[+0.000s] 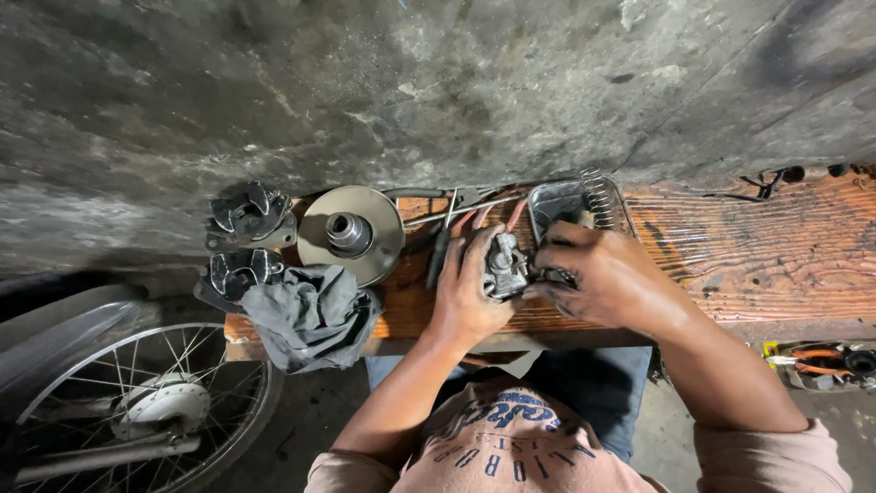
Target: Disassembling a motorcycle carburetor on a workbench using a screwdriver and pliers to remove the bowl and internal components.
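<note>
My left hand [464, 290] grips a small grey metal engine part [506, 267], maybe a carburettor, over the worn wooden bench [766, 256]. My right hand [602, 274] is closed around the same part from the right, its greasy fingertips on it. Both hands hold it just above the bench's front edge. What lies under the hands is hidden.
A round metal pulley disc [351, 234] and two dark brake calipers [246, 217] [235, 272] lie at the bench's left end beside a grey rag [310, 315]. Pliers [452, 224] and a metal tray [570, 203] with a spring sit behind the hands. A spoked wheel [146, 406] stands lower left, against the concrete wall.
</note>
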